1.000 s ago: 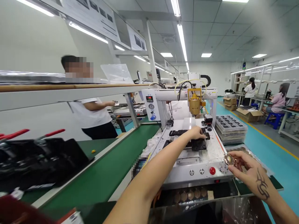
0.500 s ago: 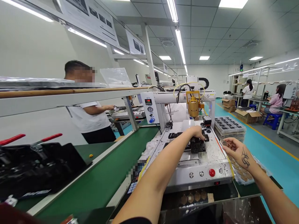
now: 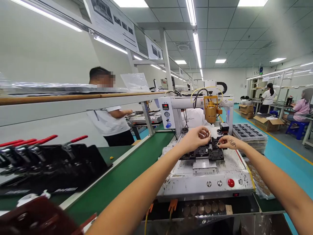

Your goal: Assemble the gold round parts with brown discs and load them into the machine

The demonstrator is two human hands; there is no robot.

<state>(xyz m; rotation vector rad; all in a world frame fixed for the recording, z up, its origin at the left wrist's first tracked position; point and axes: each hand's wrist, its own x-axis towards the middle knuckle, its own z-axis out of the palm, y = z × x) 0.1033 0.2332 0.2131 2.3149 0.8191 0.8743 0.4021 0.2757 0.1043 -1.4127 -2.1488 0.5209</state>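
My left hand [image 3: 197, 138] is closed, its fingers pinching a small round disc [image 3: 208, 134] with a coppery rim, held just above the black fixture [image 3: 216, 154]. Close by on the right, my right hand [image 3: 228, 142] has its fingertips pressed together at the fixture's upper edge. Whatever is between those fingertips is too small to name. The fixture lies on the white bed of a benchtop machine [image 3: 182, 184], below a gold-coloured cylindrical head [image 3: 210, 112].
Stacked clear trays of black parts [image 3: 249, 132] stand right of the machine, with bagged round discs [image 3: 260, 181] nearer me. A red button [image 3: 231, 182] is on the front panel. Red-handled clamps [image 3: 40, 151] stand at left by the green belt [image 3: 127, 173]. A co-worker [image 3: 110, 114] stands beyond.
My right hand has moved left from beside the machine to the fixture. The left hand has lifted slightly and now holds a round disc; one was in my right hand earlier. The view has turned left.
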